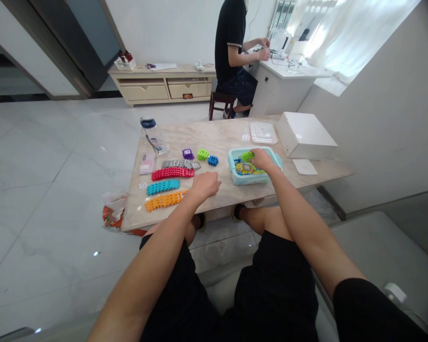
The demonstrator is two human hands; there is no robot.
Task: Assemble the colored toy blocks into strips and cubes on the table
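My right hand [261, 159] is over the light blue bin [249, 179], its fingers closed on a lime green piece [247, 156]. Yellow and blue pieces [245, 168] lie inside the bin. My left hand [207, 184] rests near the table's front part, fingers curled; whatever may be in them is hidden. Left of it are rows of joined pieces: grey [180, 164], red [172, 174], teal [163, 186] and orange [164, 201]. Behind the hand stand small stacks in purple [188, 154], lime green [203, 154] and blue [213, 160].
On the table [214, 135] are a bottle [154, 136], a clear lid [263, 132], a white box [306, 135], a white paper [304, 166] and a pinkish card [147, 163]. Another person [235, 52] sits at a white desk [288, 69] beyond.
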